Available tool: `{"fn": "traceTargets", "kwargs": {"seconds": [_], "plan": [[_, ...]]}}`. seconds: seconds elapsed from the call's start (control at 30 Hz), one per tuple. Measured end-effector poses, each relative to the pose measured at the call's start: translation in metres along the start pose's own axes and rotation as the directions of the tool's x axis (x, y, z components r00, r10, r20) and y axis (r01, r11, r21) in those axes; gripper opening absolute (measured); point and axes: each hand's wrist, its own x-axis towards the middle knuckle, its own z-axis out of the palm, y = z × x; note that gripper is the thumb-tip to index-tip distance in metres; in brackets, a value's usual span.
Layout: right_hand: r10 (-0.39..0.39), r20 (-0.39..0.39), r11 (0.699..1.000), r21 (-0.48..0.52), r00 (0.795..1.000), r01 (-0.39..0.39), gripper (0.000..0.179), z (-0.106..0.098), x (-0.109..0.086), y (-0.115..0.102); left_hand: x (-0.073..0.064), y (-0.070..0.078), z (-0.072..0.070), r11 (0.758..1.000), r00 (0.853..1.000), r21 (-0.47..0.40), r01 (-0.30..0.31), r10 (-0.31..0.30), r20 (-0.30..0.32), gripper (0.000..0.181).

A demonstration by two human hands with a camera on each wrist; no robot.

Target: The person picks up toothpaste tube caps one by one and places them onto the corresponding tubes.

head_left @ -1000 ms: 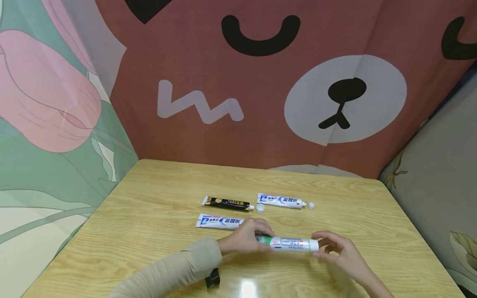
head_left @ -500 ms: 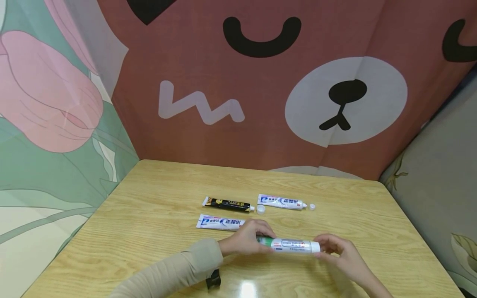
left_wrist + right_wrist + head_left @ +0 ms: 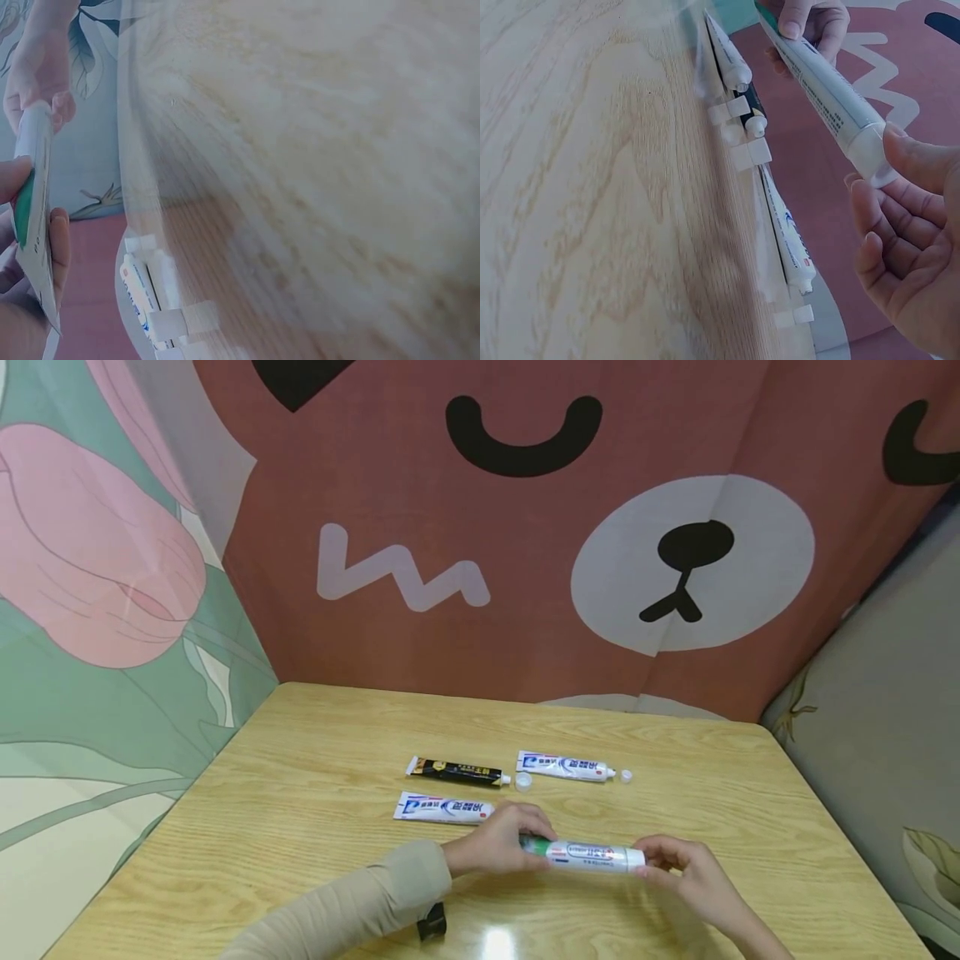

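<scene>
My left hand (image 3: 502,841) grips the green end of a white and green toothpaste tube (image 3: 588,854), held above the table and lying roughly level. At the tube's other end, my right hand (image 3: 690,872) pinches the white cap (image 3: 871,156) between thumb and fingers. The cap sits on the tube. Just behind my left hand lies a white and blue toothpaste tube (image 3: 442,807), its nozzle end hidden from the head view. In the left wrist view, the left thumb and fingers hold the toothpaste tube (image 3: 34,150) from both sides.
Farther back lie a black toothpaste tube (image 3: 459,772) and another white and blue tube (image 3: 562,766), both uncapped. Loose white caps stand near the nozzles, one cap (image 3: 523,782) by the black tube and a smaller cap (image 3: 626,776) to the right. A black object (image 3: 432,922) shows under the left sleeve.
Both hands stay almost in place on the toothpaste tube. The tube has turned slightly about its length, and the cap end sits a touch farther right and lower.
</scene>
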Motion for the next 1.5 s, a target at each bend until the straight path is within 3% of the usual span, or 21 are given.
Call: {"fn": "traceTargets", "kwargs": {"seconds": [0.23, 0.43, 0.57, 0.83, 1.07, 1.27, 1.5], "plan": [[0.084, -0.004, 0.994, 0.072, 0.996, -0.084, 0.02, -0.001, 0.0, -0.001, 0.001, -0.001, 0.002, 1.0, 1.0, 0.018, -0.003, 0.003, -0.01, 0.029], [0.174, 0.024, 0.96, 0.219, 0.984, -0.175, 0.024, 0.0, -0.002, 0.002, 0.002, -0.004, 0.003, 1.0, 1.0, 0.022, -0.016, 0.016, -0.008, 0.03], [0.191, 0.022, 0.944, 0.27, 0.981, -0.189, 0.023, 0.002, -0.002, 0.004, 0.001, -0.006, 0.003, 1.0, 1.0, 0.028, 0.0, 0.0, 0.001, 0.031], [0.207, 0.041, 0.94, 0.27, 0.978, -0.21, 0.029, 0.001, -0.001, 0.007, 0.0, -0.008, 0.001, 0.995, 0.999, 0.096, 0.013, -0.017, 0.04, 0.03], [0.303, 0.058, 0.916, 0.258, 0.951, -0.307, 0.035, -0.001, -0.001, 0.007, -0.005, -0.013, -0.006, 0.997, 0.994, -0.001, 0.082, -0.082, 0.072, 0.024], [0.315, 0.086, 0.906, 0.27, 0.945, -0.327, 0.039, 0.0, 0.0, 0.01, -0.007, -0.016, -0.006, 0.994, 0.989, 0.004, 0.112, -0.112, 0.1, 0.022], [0.399, 0.142, 0.859, 0.287, 0.906, -0.424, 0.042, 0.002, 0.0, 0.016, -0.008, -0.017, -0.005, 0.99, 0.985, 0.07, 0.126, -0.133, 0.11, 0.021]]}}
